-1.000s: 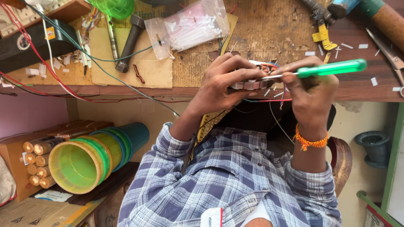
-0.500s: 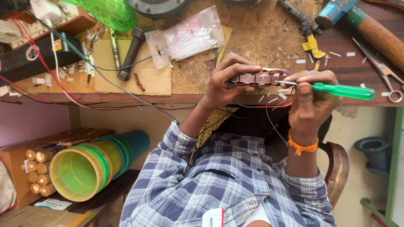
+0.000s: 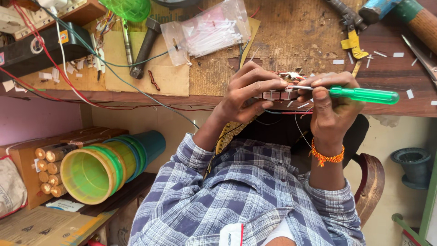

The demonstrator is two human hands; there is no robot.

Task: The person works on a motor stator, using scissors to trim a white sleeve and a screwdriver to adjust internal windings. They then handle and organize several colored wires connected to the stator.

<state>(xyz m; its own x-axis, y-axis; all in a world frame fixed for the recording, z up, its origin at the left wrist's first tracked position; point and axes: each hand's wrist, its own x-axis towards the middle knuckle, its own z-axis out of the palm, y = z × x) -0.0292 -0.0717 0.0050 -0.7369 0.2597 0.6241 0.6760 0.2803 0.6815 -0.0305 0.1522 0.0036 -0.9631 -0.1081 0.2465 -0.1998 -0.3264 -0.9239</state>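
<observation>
Now right hand point(image 3: 330, 107) tilts screwdriver point(image 3: 364, 94) slightly upward.

Worn wooden workbench point(image 3: 291, 41) with a clear plastic bag point(image 3: 207, 32), hammer point(image 3: 144, 45), cardboard sheet point(image 3: 170, 77), scattered white scraps.

Head view, seemingly inverted, close above workbench point(image 3: 291, 41)

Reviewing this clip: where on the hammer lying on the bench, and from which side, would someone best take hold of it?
Grip the hammer by its dark handle, around the middle. It lies flat on the cardboard sheet, the metal head at its upper end and the handle angling down-left. Come from above; the clear plastic bag lies close on the right.
</observation>
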